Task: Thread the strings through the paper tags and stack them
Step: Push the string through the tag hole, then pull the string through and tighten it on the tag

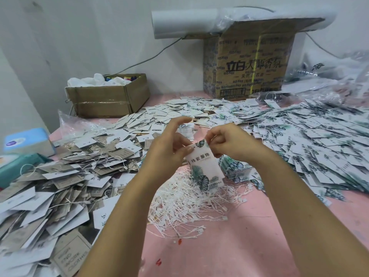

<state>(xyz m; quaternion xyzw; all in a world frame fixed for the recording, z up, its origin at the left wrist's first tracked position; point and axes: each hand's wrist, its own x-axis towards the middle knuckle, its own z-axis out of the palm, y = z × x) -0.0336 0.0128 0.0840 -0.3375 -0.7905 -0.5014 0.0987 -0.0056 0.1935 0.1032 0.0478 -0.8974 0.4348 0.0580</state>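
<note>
Pink surface (229, 246), grey tags (60, 176) heaped at left. My left hand (169, 144) pinches the leaf-print tag (203, 166) by its left edge, forefinger lifted. A tangle of white strings (189, 202) lies below it. My right hand (225, 144) pinches the tag's top corner, fingers (211, 136) curled. Leaf tags (319, 140) are spread at right.

Tag (205, 166) top behind right hand (225, 144)

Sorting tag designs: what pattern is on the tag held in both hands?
The tag shows green leaf prints on white, clearest in the head view.
</note>
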